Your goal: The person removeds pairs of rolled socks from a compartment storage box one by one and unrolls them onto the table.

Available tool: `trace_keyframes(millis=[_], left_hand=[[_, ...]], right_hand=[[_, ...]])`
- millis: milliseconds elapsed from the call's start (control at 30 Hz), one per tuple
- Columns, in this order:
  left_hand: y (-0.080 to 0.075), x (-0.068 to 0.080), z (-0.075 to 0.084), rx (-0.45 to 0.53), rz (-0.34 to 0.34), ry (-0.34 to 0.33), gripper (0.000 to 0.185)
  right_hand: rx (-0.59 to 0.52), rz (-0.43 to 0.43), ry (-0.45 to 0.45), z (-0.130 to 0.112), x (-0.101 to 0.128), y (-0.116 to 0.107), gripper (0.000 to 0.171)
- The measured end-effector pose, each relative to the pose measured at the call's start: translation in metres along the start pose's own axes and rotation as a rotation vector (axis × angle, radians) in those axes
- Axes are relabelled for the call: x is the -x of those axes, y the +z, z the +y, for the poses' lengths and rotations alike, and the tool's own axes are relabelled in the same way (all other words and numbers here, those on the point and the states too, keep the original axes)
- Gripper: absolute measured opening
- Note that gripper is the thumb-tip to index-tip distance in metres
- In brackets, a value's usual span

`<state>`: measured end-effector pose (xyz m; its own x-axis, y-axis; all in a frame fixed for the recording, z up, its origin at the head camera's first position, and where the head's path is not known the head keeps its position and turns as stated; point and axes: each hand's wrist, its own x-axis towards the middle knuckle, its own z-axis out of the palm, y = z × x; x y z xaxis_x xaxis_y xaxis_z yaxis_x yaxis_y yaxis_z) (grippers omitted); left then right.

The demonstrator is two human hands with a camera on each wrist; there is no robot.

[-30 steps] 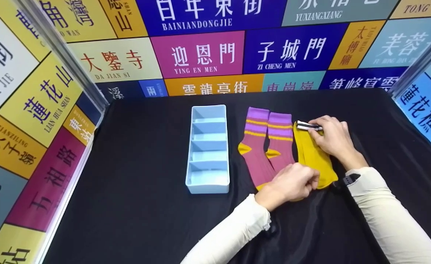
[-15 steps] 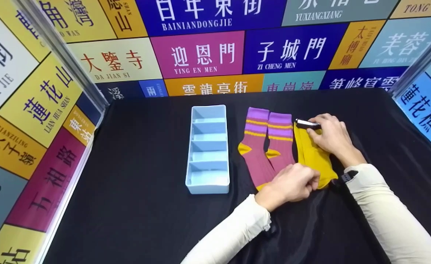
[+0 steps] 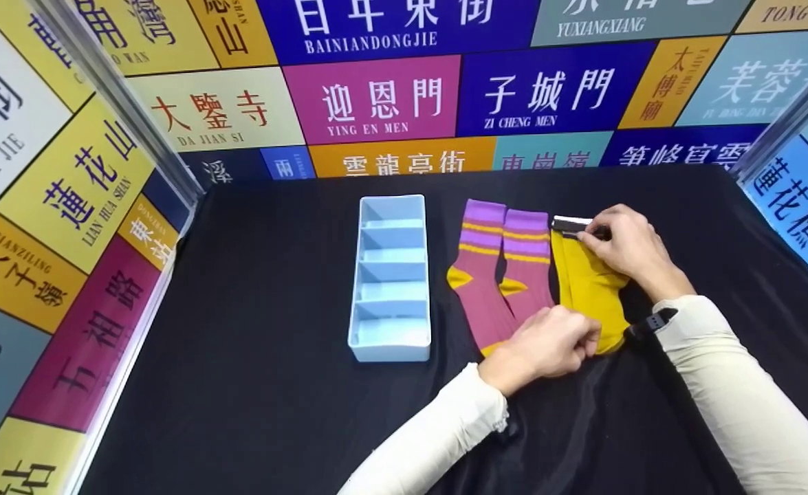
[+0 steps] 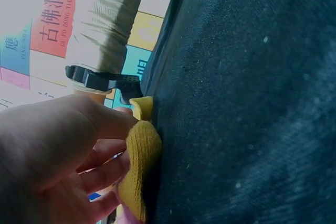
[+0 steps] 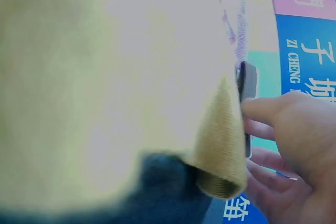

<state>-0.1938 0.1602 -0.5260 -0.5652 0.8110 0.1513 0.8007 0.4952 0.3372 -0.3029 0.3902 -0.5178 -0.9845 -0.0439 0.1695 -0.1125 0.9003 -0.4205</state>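
Note:
A mustard yellow sock (image 3: 586,289) with a black-and-white striped cuff (image 3: 570,224) lies on the black cloth, right of a pair of purple striped socks (image 3: 503,275). My right hand (image 3: 627,244) pinches the yellow sock's cuff at its far end; in the right wrist view the fingers (image 5: 283,129) hold the cuff (image 5: 248,82). My left hand (image 3: 544,344) grips the toe end of the yellow sock, seen as a yellow fold (image 4: 139,166) between the fingers in the left wrist view.
A light blue divided organizer tray (image 3: 391,275) with several compartments stands left of the socks. The black cloth (image 3: 259,357) covers the table. Colourful sign panels (image 3: 376,96) wall in the back and both sides.
My right hand has drawn the striped cuff a little farther away, stretching the yellow sock longer. The left hand has stayed put on the toe end.

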Motion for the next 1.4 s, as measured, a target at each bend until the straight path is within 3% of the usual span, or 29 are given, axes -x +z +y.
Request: trace_keyframes(millis=[300,467,633,867,1000,1133,1400], left_hand=[[-0.001,-0.001,0.000,-0.007,-0.028,0.005,0.019],[-0.002,-0.002,0.000,0.022,-0.053,-0.007,0.016],[-0.001,-0.003,-0.002,0.084,-0.030,-0.032,0.013],[0.003,-0.001,-0.004,0.025,0.077,-0.065,0.008],[0.004,0.001,-0.002,-0.006,0.095,-0.081,0.008],[0.003,0.001,-0.002,0.005,0.085,-0.086,0.007],[0.001,-0.001,-0.002,0.072,0.040,-0.108,0.010]], right_hand=[[0.087,-0.143,0.015,0.006,0.003,0.005,0.060],[0.041,-0.102,0.030,0.009,0.008,0.006,0.061],[-0.025,-0.040,0.133,0.010,0.018,0.002,0.053],[-0.031,-0.144,0.282,0.013,0.030,-0.011,0.066],[-0.082,-0.178,0.267,0.016,0.033,-0.012,0.059],[-0.137,-0.149,0.239,0.018,0.037,-0.010,0.046],[-0.274,-0.172,0.285,0.016,0.040,-0.010,0.072]])
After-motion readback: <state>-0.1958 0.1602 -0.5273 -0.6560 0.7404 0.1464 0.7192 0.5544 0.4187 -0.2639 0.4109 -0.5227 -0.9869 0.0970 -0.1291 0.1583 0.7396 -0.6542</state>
